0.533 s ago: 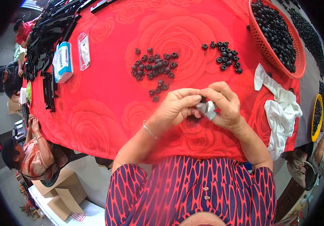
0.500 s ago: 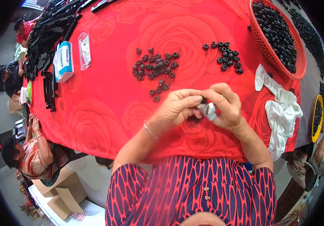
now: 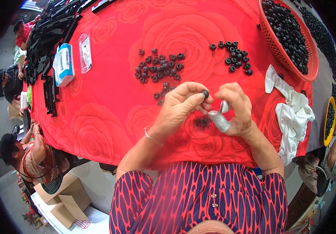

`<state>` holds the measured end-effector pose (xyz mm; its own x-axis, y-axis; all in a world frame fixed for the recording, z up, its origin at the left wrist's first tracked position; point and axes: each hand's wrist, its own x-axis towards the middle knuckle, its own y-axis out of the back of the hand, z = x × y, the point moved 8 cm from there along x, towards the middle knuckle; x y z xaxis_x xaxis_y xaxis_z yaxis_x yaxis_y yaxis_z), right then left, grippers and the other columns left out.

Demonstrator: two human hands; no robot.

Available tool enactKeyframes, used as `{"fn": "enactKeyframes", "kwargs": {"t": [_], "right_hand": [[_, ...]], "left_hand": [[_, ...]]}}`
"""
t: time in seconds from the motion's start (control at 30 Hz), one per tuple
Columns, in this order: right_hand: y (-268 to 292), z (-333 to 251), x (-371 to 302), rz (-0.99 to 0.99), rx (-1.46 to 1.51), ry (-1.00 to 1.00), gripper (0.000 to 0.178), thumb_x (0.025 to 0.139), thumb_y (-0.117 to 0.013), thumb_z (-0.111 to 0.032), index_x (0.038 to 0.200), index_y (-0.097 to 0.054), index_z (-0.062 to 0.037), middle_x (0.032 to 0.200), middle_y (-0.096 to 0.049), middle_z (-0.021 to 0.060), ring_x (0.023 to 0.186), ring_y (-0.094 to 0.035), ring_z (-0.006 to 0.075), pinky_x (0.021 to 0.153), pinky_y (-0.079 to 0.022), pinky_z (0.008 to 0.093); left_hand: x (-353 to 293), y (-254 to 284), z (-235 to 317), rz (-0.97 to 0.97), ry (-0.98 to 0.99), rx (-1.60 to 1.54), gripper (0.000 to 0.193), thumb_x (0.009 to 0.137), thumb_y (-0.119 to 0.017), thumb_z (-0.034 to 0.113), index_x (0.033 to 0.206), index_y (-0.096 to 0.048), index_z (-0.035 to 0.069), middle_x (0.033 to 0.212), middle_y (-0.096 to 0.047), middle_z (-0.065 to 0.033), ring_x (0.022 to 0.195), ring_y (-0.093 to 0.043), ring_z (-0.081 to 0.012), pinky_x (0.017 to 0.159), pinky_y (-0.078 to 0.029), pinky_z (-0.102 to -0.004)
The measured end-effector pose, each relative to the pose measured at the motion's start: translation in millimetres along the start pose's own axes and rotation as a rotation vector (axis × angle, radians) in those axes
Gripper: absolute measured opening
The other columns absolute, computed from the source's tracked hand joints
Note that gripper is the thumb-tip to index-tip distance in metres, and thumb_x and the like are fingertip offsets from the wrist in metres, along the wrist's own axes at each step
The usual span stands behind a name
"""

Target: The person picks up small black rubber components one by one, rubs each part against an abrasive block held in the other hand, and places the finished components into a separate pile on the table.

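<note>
Left hand: the left hand (image 3: 183, 102) is raised above the rose-patterned red tablecloth (image 3: 144, 134), and a small black bushing (image 3: 205, 94) is pinched between thumb and forefinger.
Black bushing: it is held clear of the cloth, just beside the right hand's curled fingers.
Right hand: in the right hand (image 3: 236, 109), partly blurred, a curved metal tool (image 3: 224, 106) is held against bent fingers; the wrapped thumb (image 3: 219, 122) is spread away from them. How firmly the tool is gripped cannot be told.
Dark crumbs: a patch of dark crumbs (image 3: 202, 123) is scattered on the cloth below the hands.
Step in hand: judging by tool and crumbs, a single bushing is being trimmed or checked, with the metal apart from it.
Next move: a steady left pinch is called for, with the tool's edge kept off the left fingertips.
Loose bushings: a larger cluster (image 3: 160, 69) and a smaller cluster (image 3: 236, 58) are laid out beyond the hands; many more are heaped in the red basket (image 3: 268, 38).
</note>
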<state>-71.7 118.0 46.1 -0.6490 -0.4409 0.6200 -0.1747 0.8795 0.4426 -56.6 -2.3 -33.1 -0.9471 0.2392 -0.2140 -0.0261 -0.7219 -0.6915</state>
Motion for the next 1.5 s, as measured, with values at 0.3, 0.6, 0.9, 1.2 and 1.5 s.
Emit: {"fn": "enactKeyframes", "kwargs": {"t": [0.3, 0.6, 0.9, 1.2, 1.5], "right_hand": [[-7, 44, -14, -0.106, 0.320, -0.490, 0.027, 0.080, -0.058, -0.006, 0.104, -0.051, 0.0019, 0.087, -0.053, 0.0119, 0.080, -0.057, 0.0210, 0.069, -0.045, 0.0292], [-7, 37, -10, -0.117, 0.171, -0.388, 0.026, 0.076, -0.060, -0.001, 0.101, -0.055, 0.0019, 0.083, -0.054, 0.0116, 0.072, -0.057, 0.0217, 0.063, -0.045, 0.0279], [-7, 37, -11, -0.143, 0.148, -0.385, 0.028, 0.075, -0.062, -0.001, 0.102, -0.056, 0.0017, 0.081, -0.054, 0.0115, 0.069, -0.057, 0.0212, 0.060, -0.045, 0.0283], [-8, 38, -11, -0.133, 0.150, -0.379, 0.026, 0.076, -0.061, 0.000, 0.101, -0.057, 0.0011, 0.080, -0.054, 0.0087, 0.065, -0.053, 0.0161, 0.057, -0.041, 0.0255], [-8, 37, -9, -0.163, 0.144, -0.396, 0.026, 0.074, -0.062, -0.001, 0.100, -0.056, 0.0012, 0.079, -0.053, 0.0115, 0.067, -0.056, 0.0225, 0.059, -0.044, 0.0296]], "left_hand": [[0, 5, 3, 0.041, 0.010, 0.041, 0.022, 0.088, -0.056, 0.005, 0.109, -0.056, -0.004, 0.093, -0.063, -0.0107, 0.079, -0.062, -0.0148, 0.064, -0.054, -0.0259], [-1, 6, 0, 0.050, 0.013, 0.108, 0.025, 0.087, -0.058, 0.005, 0.110, -0.057, -0.005, 0.094, -0.063, -0.0111, 0.079, -0.062, -0.0147, 0.064, -0.054, -0.0254], [0, 8, -6, 0.046, 0.064, 0.049, 0.023, 0.087, -0.057, 0.007, 0.108, -0.058, -0.004, 0.091, -0.063, -0.0114, 0.076, -0.061, -0.0153, 0.062, -0.054, -0.0280], [0, 8, -10, 0.043, 0.112, -0.030, 0.021, 0.089, -0.054, 0.006, 0.108, -0.058, -0.004, 0.090, -0.063, -0.0118, 0.074, -0.061, -0.0159, 0.062, -0.053, -0.0287], [0, 10, -10, 0.017, 0.086, -0.007, 0.021, 0.089, -0.054, 0.005, 0.107, -0.059, -0.004, 0.091, -0.063, -0.0095, 0.075, -0.059, -0.0133, 0.060, -0.050, -0.0269]]}}
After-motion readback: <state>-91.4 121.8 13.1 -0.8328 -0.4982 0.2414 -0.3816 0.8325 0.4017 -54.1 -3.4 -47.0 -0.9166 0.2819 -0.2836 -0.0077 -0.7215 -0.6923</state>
